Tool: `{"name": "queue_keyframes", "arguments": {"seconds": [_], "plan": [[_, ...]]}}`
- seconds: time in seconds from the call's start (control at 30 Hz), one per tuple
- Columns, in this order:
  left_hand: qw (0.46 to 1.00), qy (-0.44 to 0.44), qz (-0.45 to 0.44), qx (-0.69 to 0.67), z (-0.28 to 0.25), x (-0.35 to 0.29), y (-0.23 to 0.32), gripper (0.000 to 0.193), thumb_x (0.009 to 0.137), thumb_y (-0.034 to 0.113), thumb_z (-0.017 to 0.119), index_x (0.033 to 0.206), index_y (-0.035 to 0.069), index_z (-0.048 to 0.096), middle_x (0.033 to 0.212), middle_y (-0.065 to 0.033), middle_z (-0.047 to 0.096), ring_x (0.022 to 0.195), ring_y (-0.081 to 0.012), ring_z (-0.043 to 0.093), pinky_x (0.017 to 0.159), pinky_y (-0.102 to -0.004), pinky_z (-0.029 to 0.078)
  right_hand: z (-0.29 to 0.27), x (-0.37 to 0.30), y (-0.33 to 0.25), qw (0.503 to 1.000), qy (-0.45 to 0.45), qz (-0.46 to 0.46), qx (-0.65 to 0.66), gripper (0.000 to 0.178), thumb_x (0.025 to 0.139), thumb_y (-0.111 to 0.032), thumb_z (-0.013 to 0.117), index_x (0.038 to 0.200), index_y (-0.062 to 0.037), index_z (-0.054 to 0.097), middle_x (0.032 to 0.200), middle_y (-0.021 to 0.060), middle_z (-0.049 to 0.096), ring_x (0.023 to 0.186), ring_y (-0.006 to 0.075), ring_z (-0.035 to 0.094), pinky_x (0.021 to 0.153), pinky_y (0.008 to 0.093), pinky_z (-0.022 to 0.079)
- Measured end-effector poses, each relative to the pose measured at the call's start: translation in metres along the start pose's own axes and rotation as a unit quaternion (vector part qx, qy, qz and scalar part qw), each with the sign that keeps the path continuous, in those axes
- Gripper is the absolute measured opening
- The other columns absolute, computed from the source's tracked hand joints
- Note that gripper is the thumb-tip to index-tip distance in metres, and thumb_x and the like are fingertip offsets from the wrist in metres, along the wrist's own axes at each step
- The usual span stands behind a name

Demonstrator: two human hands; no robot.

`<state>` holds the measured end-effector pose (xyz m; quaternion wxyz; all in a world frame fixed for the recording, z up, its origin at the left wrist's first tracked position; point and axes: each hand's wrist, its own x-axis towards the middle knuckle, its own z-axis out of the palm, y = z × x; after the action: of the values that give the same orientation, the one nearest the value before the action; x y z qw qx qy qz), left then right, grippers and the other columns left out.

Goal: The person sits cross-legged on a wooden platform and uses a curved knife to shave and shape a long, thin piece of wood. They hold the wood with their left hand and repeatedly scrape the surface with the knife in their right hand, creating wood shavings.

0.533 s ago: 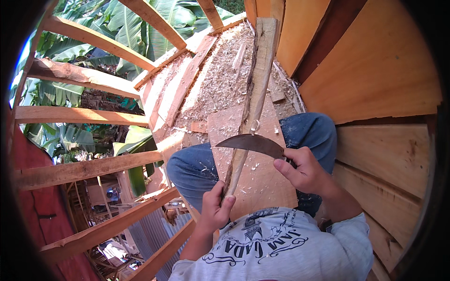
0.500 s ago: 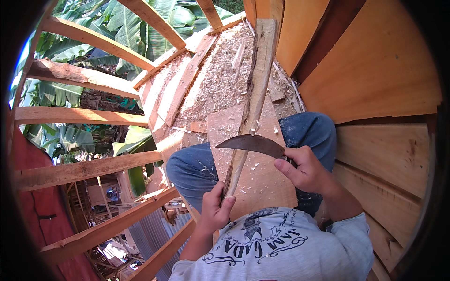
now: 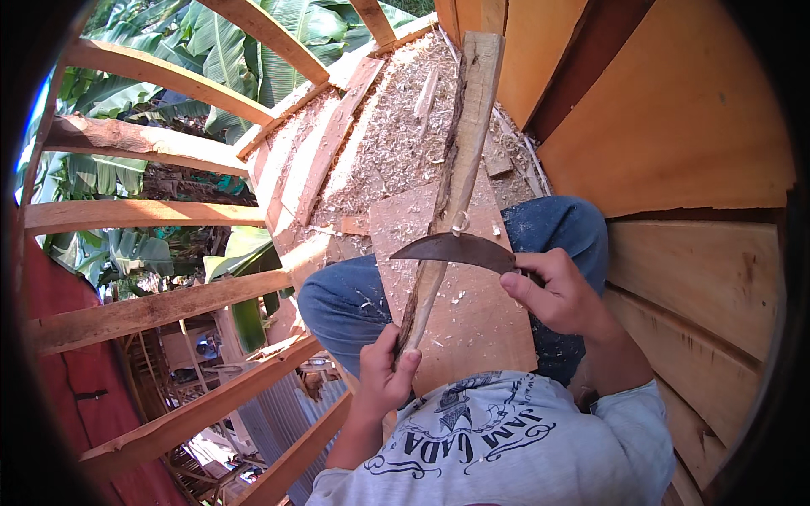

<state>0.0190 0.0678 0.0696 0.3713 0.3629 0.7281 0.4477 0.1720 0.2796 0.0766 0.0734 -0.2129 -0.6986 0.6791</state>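
Observation:
A long wooden strip (image 3: pixel 463 160) with rough bark along its left edge runs from near my body to the far wall. My left hand (image 3: pixel 390 369) is closed around its near end. In my right hand (image 3: pixel 555 291) is the handle of a dark curved sickle (image 3: pixel 456 250). The blade lies across the strip at about its middle, point toward the left, with a pale curled shaving (image 3: pixel 461 223) just beyond it. Beneath the strip, a flat wooden board (image 3: pixel 472 337) rests across my lap between my knees.
Wood shavings (image 3: pixel 396 126) cover the floor ahead, with a loose plank (image 3: pixel 337 139) among them. Open wooden rails (image 3: pixel 160 304) stand on the left, with banana leaves beyond. A plank wall (image 3: pixel 675 126) rises close on the right. A red cloth (image 3: pixel 72 371) hangs at the lower left.
The sickle has shifted slightly toward the far end of the strip, along with my right hand. My left hand keeps its hold, barely moved.

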Motion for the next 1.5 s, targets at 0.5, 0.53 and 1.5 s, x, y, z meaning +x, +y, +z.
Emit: {"name": "queue_keyframes", "arguments": {"seconds": [0.5, 0.53, 1.5], "plan": [[1.0, -0.001, -0.007, -0.004, 0.002, -0.002, -0.001, 0.019, 0.086, 0.016, 0.057, 0.081, 0.0, 0.047, 0.054, -0.0041, 0.037, 0.047, -0.0122, 0.037, 0.046, -0.0277, 0.031, -0.002, 0.004, 0.006, 1.0, -0.004, 0.002, 0.013, 0.028, 0.091, -0.021, 0.058, 0.078, 0.0047, 0.059, 0.053, 0.0124, 0.05, 0.05, 0.0143, 0.053, 0.048, 0.0319, 0.039], [1.0, -0.005, -0.008, 0.003, 0.001, -0.002, 0.001, 0.019, 0.087, 0.016, 0.057, 0.081, 0.0, 0.047, 0.054, -0.004, 0.038, 0.047, -0.012, 0.037, 0.046, -0.0276, 0.031, -0.01, 0.007, 0.005, 0.998, 0.031, 0.033, 0.036, 0.028, 0.091, -0.021, 0.058, 0.078, 0.0047, 0.058, 0.053, 0.0128, 0.05, 0.05, 0.0157, 0.053, 0.049, 0.0324, 0.039], [0.996, -0.072, 0.002, -0.048, -0.007, -0.005, -0.001, 0.023, 0.088, 0.018, 0.057, 0.081, 0.001, 0.044, 0.058, -0.0074, 0.036, 0.051, -0.0141, 0.037, 0.048, -0.0286, 0.032, 0.018, -0.008, 0.021, 0.942, 0.202, -0.156, -0.22, 0.022, 0.084, -0.014, 0.067, 0.078, 0.003, 0.053, 0.058, 0.0118, 0.05, 0.044, 0.0201, 0.054, 0.042, 0.0295, 0.039]]}}
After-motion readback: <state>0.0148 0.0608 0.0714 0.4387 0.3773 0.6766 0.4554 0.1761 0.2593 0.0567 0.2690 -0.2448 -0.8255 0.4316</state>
